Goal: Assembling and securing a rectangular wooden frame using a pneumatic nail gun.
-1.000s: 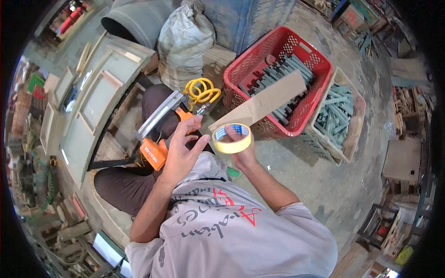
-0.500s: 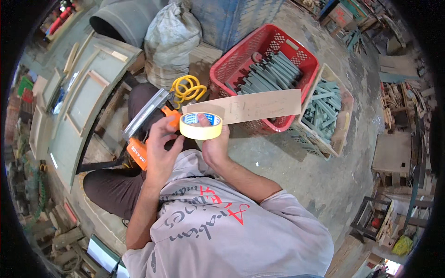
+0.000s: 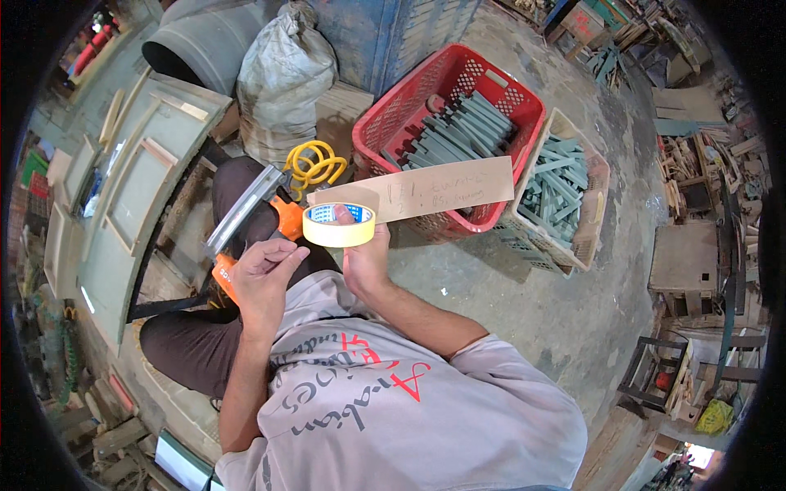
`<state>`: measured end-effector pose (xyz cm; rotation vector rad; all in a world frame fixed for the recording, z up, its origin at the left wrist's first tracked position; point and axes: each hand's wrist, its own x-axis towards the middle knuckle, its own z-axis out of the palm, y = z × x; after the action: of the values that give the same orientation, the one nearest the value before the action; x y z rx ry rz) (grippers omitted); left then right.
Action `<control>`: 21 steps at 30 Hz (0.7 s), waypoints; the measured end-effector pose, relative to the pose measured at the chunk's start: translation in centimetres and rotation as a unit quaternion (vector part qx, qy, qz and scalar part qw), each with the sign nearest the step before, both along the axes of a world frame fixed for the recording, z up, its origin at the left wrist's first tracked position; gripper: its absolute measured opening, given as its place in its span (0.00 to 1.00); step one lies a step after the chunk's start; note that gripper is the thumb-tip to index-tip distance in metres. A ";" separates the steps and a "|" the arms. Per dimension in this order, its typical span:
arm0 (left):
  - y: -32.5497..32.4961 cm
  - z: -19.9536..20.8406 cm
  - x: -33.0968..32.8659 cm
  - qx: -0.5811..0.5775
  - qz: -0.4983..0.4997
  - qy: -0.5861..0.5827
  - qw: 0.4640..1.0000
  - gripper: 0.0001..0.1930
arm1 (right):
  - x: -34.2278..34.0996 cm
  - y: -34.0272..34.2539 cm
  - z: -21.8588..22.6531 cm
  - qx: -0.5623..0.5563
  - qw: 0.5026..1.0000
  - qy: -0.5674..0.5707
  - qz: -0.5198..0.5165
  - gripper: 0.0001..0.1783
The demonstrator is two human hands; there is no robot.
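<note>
Mid-frame, the right hand (image 3: 368, 260) is closed on a yellow tape roll (image 3: 338, 236), thumb through its hole, and on a cardboard strip (image 3: 442, 190) that blocks part of the red basket (image 3: 393, 106) at upper centre. The left hand (image 3: 266, 278), fingertips pinched together, perhaps on a tape end (I cannot tell), partly covers an orange nail gun (image 3: 246, 209) left of centre.
</note>
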<state>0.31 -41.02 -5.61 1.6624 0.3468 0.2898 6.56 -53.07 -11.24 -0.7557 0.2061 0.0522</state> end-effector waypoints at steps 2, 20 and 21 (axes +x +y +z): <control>0.0 -0.1 -0.1 -0.026 -0.015 -0.005 1.000 0.06 | 0.0 0.0 0.2 0.006 1.000 0.004 0.000 0.13; -0.1 -1.2 0.1 -0.003 -0.062 -0.023 0.998 0.09 | 0.0 -0.2 -0.6 -0.006 1.000 -0.004 0.006 0.14; -0.1 -1.2 0.1 -0.003 -0.061 -0.023 0.998 0.09 | 0.0 -0.2 -0.5 -0.006 1.000 -0.004 0.006 0.14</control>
<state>0.41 -41.12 -6.85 1.6609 0.2097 0.2351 6.58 -53.28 -11.75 -0.7695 0.1939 0.0600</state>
